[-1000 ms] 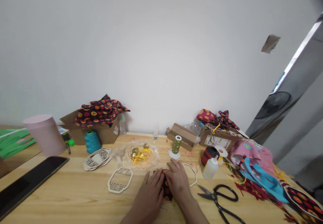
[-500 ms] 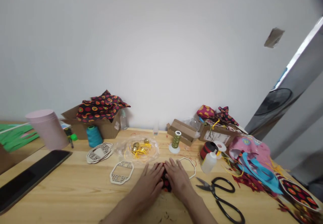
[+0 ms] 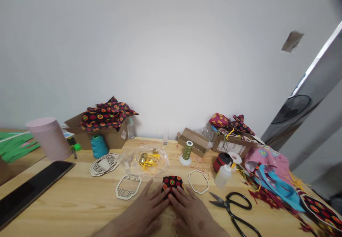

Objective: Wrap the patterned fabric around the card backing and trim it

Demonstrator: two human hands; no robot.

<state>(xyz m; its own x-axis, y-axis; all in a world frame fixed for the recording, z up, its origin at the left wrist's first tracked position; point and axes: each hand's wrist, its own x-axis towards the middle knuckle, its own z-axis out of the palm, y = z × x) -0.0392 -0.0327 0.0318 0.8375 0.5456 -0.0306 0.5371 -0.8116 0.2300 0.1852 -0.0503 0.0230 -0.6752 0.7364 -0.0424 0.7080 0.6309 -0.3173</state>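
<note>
Left hand (image 3: pixel 148 208) and right hand (image 3: pixel 191 208) touch a seemingly flat patterned cloth (image 3: pixel 172 182)

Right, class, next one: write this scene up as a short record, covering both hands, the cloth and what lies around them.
Left hand: fingers spread, fingertips on the cloth
Right hand: fingers spread, fingertips on the cloth
Cloth: dark, patterned, on the table
Left of cloth: cut-out frame
Right of cloth: scissors, blades parted
Behind: green thread spool, upright

No lettering can be read, the white box label (image 3: pixel 231 147) included
</note>
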